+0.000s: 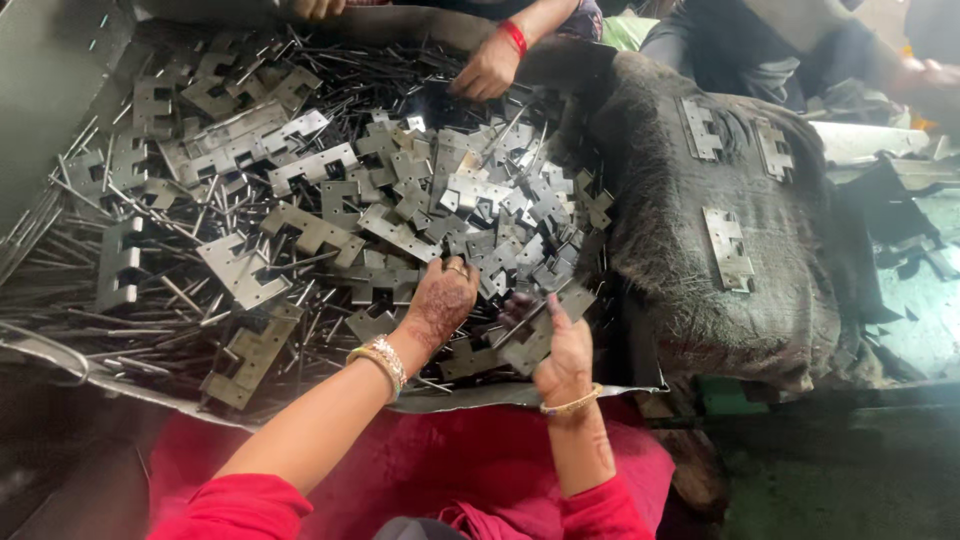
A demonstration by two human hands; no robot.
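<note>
My left hand [438,300], with a ring and gold bangles, reaches palm down into a heap of grey metal hinge plates [470,215] and thin metal pins [130,320]; its fingers curl among the plates, and what they hold is hidden. My right hand [560,350], also bangled, is closed on a flat hinge plate [530,335] at the near edge of the heap. Both arms wear red sleeves.
Another person's hand [487,70] with a red wristband reaches into the heap from the far side. A dark rough cloth [690,260] to the right carries three finished hinge plates [728,250]. Larger hinge halves [245,355] lie at the left. More seated people are at the top right.
</note>
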